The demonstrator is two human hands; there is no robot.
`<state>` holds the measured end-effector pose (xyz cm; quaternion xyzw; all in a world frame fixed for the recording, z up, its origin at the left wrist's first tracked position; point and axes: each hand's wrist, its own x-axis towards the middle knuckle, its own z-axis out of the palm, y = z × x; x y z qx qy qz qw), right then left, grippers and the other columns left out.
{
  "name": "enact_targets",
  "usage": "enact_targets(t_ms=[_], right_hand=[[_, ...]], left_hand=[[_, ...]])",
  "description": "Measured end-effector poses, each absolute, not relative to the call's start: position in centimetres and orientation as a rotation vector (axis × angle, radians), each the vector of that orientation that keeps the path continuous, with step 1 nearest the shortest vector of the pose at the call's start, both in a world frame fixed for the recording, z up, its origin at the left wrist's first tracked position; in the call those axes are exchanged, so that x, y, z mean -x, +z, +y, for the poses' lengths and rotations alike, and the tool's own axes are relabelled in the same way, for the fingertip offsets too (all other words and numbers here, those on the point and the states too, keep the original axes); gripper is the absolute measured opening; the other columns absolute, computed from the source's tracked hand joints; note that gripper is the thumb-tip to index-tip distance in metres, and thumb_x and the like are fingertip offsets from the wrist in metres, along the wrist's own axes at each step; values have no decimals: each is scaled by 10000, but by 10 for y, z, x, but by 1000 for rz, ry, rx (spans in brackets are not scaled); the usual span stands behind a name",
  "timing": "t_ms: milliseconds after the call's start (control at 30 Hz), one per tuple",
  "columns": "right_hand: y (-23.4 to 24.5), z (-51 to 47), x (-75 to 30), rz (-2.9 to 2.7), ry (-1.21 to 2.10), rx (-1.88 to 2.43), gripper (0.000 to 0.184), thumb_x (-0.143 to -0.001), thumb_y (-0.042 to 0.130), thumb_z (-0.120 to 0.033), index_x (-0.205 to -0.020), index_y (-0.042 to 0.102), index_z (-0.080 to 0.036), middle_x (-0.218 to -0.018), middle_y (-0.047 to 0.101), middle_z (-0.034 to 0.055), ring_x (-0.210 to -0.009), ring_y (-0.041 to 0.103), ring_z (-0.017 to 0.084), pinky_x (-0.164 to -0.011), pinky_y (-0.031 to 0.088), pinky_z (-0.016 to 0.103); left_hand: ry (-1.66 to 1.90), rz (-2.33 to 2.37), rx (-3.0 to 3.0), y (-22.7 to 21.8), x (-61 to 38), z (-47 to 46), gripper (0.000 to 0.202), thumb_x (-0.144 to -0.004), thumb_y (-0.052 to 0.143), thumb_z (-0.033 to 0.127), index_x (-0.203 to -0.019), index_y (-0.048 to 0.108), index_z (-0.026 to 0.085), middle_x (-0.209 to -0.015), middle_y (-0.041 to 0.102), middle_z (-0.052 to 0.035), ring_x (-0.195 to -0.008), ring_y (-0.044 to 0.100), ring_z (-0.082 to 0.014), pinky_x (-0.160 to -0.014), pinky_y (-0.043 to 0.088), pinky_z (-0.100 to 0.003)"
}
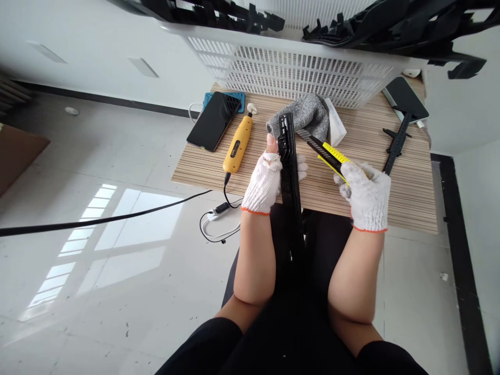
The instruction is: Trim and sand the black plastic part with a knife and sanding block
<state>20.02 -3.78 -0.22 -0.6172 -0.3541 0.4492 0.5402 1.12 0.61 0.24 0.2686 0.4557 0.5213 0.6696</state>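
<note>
My left hand (266,179), in a white knit glove with a bare thumb tip, is wrapped round a long black plastic strip (291,172) that runs from my lap up over the table edge. My right hand (365,194), also gloved, grips a yellow and black utility knife (327,153). Its blade is extended and points left toward the upper part of the strip, close to it. Both hands hover over the front of a small striped wooden table (406,182).
On the table lie a yellow rotary tool (238,143) with its cable, a black phone (214,121) on a blue case, a grey glove (307,117), a white box (336,125), a black caliper (395,141) and a tablet (406,98). A white slatted basket (289,67) holds black plastic parts.
</note>
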Motion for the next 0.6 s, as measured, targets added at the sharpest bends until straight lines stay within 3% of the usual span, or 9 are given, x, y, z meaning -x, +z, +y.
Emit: enact_targets(t_ms=[167,300,600], right_hand=[[-1,-38,-200,-847,1090,1474,304,-704,910,-461,-823,787,-209,-648,665,7,-486,522,108,-410,334,248],[-2,-37,-200,-839,1091,1463,293,-704,914,-456,-823,792,-218,-656,672,9,-507,553,117,-418,338,243],[-3,-38,-203,-863,1134,1485,319,-681,952,-461,-810,793,-216,-659,667,11,-516,582,126,-412,360,245]], left_hand=[[1152,1043,-621,2,-10,7,471,-1097,441,623,-1081,699,228,-783,715,-12,-687,745,-145,-649,656,-243],[1170,1067,-600,2,-12,6,480,-1081,464,640,-1149,716,237,-798,728,-31,-719,756,-169,-677,661,-266],[1186,1057,-642,2,-11,5,462,-1095,472,610,-1115,724,223,-771,734,-28,-653,738,-145,-647,655,-234]])
